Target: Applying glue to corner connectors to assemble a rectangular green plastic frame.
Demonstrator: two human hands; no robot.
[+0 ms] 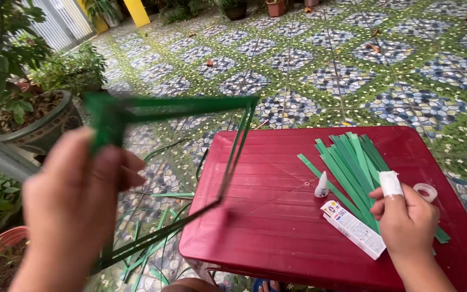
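Observation:
My left hand [77, 200] is raised close to the camera and pinches a bent frame of long green strips [190, 105], which runs right, folds down and comes back toward me. My right hand [406, 216], with a white bandage on one finger [390, 184], rests on a pile of flat green strips [352, 162] lying on the dark red plastic table [266, 216]. A small white glue tube [321, 185] and its flat card package [355, 230] lie just left of that hand. A roll of clear tape [425, 191] sits to its right.
Loose green strips [147, 243] lie on the patterned pebble floor [309, 65] beside the table's left edge. Potted plants [33, 108] stand at the left, with more pots [275, 7] far at the back.

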